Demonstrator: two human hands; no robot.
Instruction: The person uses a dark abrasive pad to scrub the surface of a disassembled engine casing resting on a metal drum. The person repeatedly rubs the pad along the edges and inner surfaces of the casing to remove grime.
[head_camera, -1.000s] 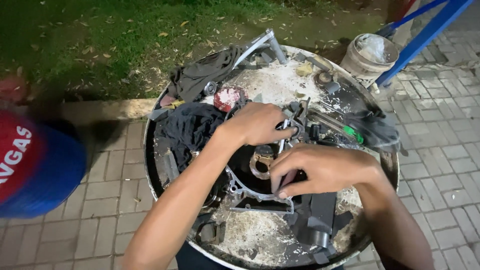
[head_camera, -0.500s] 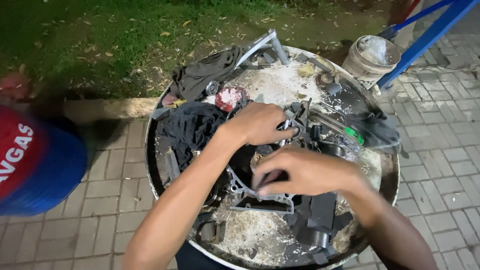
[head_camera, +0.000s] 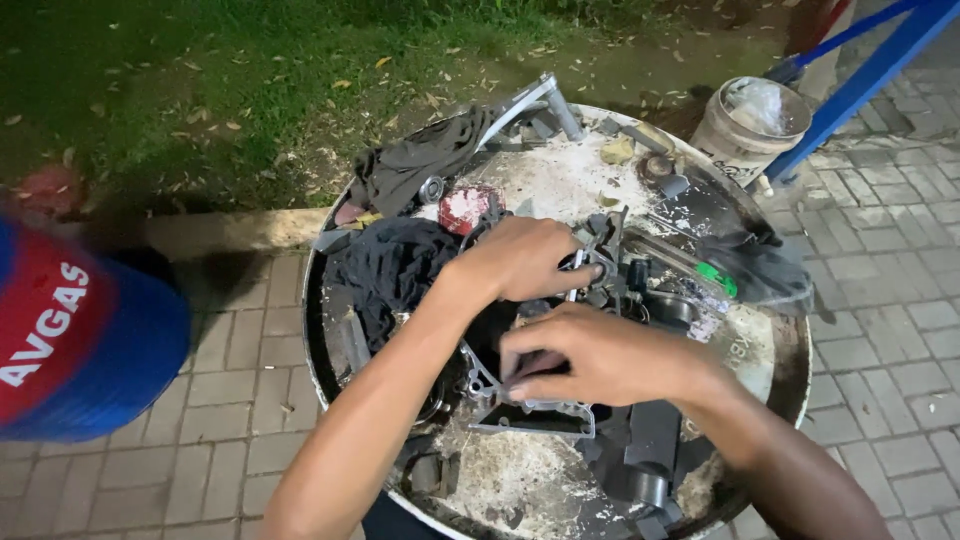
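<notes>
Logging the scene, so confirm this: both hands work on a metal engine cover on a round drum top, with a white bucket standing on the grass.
One error: the head view shows the white bucket standing on the brick paving, not grass. Both hands, left and right, do work on the metal engine cover on the drum top.

A round metal worktop (head_camera: 770, 350), stained white and grey, carries a dark rag (head_camera: 395, 265), a second dark cloth (head_camera: 420, 160) at its far edge, a small red-rimmed lid (head_camera: 466, 207) and a green-handled tool (head_camera: 712, 277). Beyond it stand a dirty white bucket (head_camera: 745, 125) and a blue metal frame (head_camera: 870, 75). A blue and red drum (head_camera: 80, 330) sits at left on paving bricks (head_camera: 230, 400), beside grass (head_camera: 200, 70).
</notes>
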